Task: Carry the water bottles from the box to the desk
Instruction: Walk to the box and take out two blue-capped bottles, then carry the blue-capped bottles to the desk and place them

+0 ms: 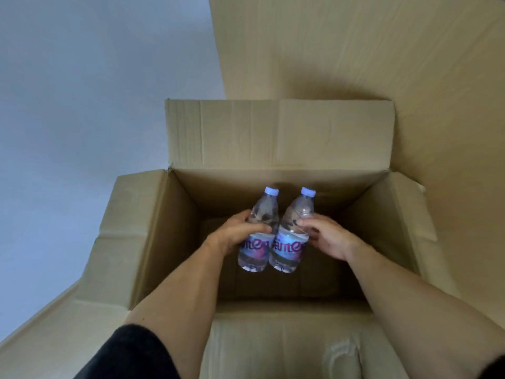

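Now left hand [237, 231] grips one clear plastic water bottle [255, 242], right hand [326, 236] grips second bottle [291, 242]; bottles touching, over open brown cardboard box [300, 132].

1. A bare indoor room, its kind not tellable; perhaps storage.
2. An open cardboard box [278, 187] fills the view.
3. Left of the box, plain pale floor [82, 132]; behind it, more flattened cardboard [355, 50].

The two clear plastic water bottles with pale blue caps each wore a blue-and-pink label — the left bottle [255, 233] showed magenta letters "nte", the right bottle [291, 236] "ante" — partly hidden.
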`<move>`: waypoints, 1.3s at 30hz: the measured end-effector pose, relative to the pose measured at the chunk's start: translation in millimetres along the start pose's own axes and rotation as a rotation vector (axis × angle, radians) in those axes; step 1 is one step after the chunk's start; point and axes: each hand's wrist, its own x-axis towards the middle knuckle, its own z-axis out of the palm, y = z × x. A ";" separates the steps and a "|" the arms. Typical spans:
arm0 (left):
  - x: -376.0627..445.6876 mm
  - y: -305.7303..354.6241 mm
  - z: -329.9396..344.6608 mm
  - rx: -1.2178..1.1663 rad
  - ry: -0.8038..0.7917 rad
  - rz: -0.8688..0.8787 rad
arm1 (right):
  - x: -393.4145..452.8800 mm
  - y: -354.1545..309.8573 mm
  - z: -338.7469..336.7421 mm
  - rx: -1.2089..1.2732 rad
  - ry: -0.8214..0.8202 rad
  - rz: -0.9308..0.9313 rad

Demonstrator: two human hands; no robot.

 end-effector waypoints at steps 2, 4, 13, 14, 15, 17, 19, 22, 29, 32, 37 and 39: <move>-11.1 3.5 4.9 -0.116 -0.016 -0.002 | -13.6 -6.2 8.0 0.103 0.020 0.002; -21.1 6.9 10.8 -0.177 -0.012 0.007 | -25.0 -9.0 14.9 0.204 0.040 0.002; -57.9 21.7 33.3 -0.306 -0.018 0.058 | -74.2 -7.7 33.4 0.243 -0.001 -0.081; -61.8 23.5 34.0 -0.328 -0.021 0.051 | -78.6 -6.8 34.1 0.230 0.005 -0.090; -65.4 25.3 35.1 -0.345 -0.020 0.040 | -82.6 -6.9 34.4 0.223 0.011 -0.094; -72.8 27.3 36.5 -0.375 -0.018 0.018 | -91.1 -9.1 35.9 0.210 0.007 -0.097; -83.2 29.7 37.8 -0.402 -0.032 0.010 | -96.8 -12.3 36.7 0.199 -0.002 -0.090; -99.1 31.4 43.0 -0.441 -0.021 0.049 | -103.9 -17.8 36.7 0.199 -0.009 -0.065; -146.9 39.1 53.4 -0.537 0.137 0.184 | -118.7 -38.5 44.2 0.077 -0.208 -0.093; -175.3 37.0 52.1 -0.579 0.215 0.230 | -124.8 -49.0 58.3 -0.018 -0.308 -0.104; -232.7 17.0 46.2 -0.673 0.390 0.280 | -140.1 -55.6 104.2 -0.168 -0.467 -0.091; -258.4 4.5 41.6 -0.703 0.456 0.296 | -146.9 -53.3 128.8 -0.226 -0.533 -0.087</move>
